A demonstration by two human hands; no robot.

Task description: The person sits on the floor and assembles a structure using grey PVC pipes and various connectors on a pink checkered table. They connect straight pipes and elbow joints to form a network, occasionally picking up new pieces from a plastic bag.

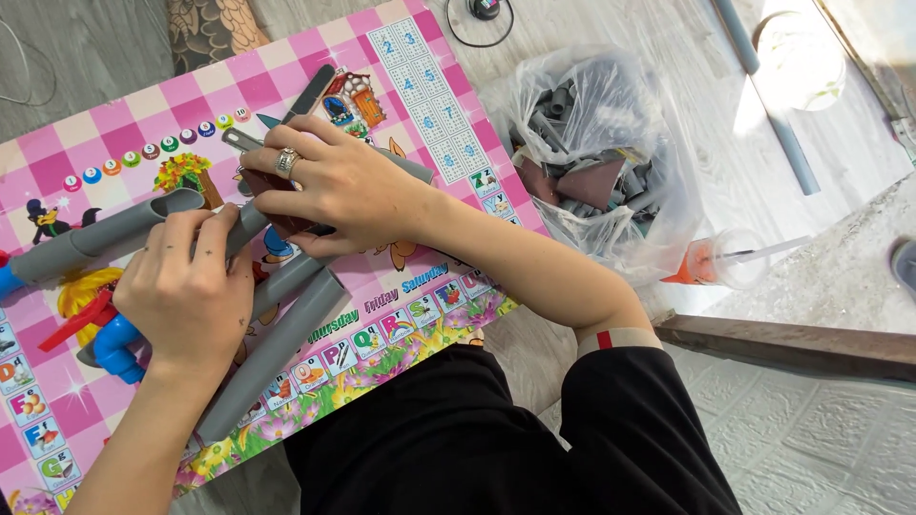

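Grey pipe [114,231] under the left hand [186,291]: matt, smooth plastic. Brown sheet [277,205] under the right hand [334,186]: dull, rough-looking, like abrasive paper. Ring [287,161] on that hand: shiny metal. Pink chequered tabletop [420,124] beneath both hands: glossy printed surface. Bag [611,114] beyond the right hand: thin, clear, crinkled plastic film.

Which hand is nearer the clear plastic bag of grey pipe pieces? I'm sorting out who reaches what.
The right hand. It rests on the pink board, left of the plastic bag in the picture. The left hand grips a grey pipe farther left, well away from the bag.
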